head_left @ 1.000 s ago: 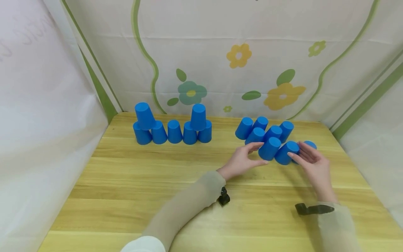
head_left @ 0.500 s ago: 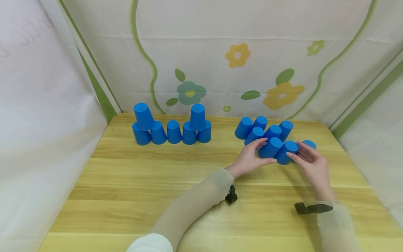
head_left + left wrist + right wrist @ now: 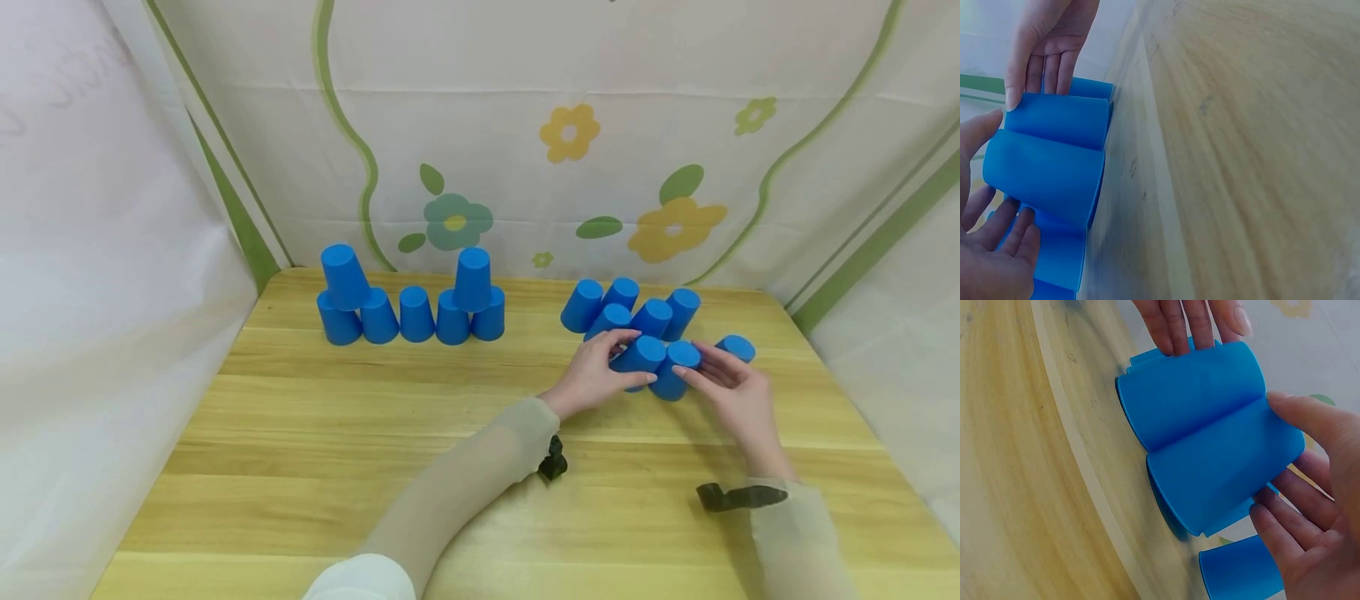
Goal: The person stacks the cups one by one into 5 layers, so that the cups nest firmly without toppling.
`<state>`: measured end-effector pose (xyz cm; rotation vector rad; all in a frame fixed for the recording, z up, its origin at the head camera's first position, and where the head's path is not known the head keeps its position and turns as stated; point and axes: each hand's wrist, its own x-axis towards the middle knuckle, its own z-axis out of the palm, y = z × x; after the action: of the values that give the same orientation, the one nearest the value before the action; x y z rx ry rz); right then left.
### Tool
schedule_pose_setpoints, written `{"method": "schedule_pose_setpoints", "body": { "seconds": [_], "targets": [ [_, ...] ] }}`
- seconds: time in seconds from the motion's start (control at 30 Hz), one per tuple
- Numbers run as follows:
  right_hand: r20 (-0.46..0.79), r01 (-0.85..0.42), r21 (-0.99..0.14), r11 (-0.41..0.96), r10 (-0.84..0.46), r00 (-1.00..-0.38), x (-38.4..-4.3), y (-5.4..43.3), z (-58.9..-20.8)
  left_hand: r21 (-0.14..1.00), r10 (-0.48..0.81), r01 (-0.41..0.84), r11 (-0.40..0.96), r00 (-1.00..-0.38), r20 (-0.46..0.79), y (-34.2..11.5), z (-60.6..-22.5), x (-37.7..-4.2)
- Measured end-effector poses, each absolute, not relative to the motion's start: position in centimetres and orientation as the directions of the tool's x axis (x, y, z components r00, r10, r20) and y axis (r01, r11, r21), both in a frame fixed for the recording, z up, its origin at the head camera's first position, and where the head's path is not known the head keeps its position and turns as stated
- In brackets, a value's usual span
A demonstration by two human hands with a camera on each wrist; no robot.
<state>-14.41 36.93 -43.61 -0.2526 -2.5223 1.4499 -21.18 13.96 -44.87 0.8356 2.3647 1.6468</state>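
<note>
Two upside-down blue cups stand side by side between my hands, walls touching in the right wrist view. My left hand (image 3: 588, 377) grips the left cup (image 3: 637, 357), thumb on the near side and fingers behind. My right hand (image 3: 738, 398) holds the right cup (image 3: 677, 375) in the same way, thumb (image 3: 1310, 415) near its base. Both cups lean a little. The right cup's rim shows a dark gap over the table in the right wrist view. Close behind them are several more upside-down blue cups (image 3: 652, 317).
A single blue cup (image 3: 737, 347) stands beyond my right fingers. At the back left, blue cups (image 3: 416, 315) form a row, with one cup (image 3: 343, 275) and another cup (image 3: 473, 279) resting on top. A printed cloth (image 3: 517, 167) hangs behind the wooden table (image 3: 315, 433).
My left hand has come further round the left cup. Both held cups have shifted toward me, the right one also leftward with my right hand, leaving a gap to the lone cup.
</note>
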Motion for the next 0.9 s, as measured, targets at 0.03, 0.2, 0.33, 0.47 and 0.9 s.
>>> {"method": "schedule_pose_setpoints", "body": {
  "seconds": [0.03,0.2,0.33,0.47,0.9],
  "targets": [
    [0.105,0.037,-0.867,0.496,0.255,-0.961,-14.4,36.9,-43.6,0.898,0.512,0.365,0.248,-0.836,0.198,14.0,-44.9,-21.2],
    [0.111,0.026,-0.863,0.505,0.24,-0.964,-14.4,36.8,-43.7,0.889,0.509,0.374,0.265,-0.837,0.2,14.0,-44.8,-21.3],
    [0.116,0.026,-0.847,0.531,0.232,-0.966,-14.4,36.8,-43.7,0.886,0.507,0.378,0.269,-0.837,0.203,14.1,-44.8,-21.4],
    [0.122,0.024,-0.84,0.543,0.232,-0.965,-14.4,36.9,-43.9,0.891,0.502,0.378,0.253,-0.838,0.213,14.0,-44.7,-21.4],
    [0.118,0.017,-0.832,0.554,0.207,-0.971,-14.6,37.0,-43.8,0.892,0.518,0.401,0.209,-0.819,0.247,12.4,-43.7,-21.2]
  ]
}}
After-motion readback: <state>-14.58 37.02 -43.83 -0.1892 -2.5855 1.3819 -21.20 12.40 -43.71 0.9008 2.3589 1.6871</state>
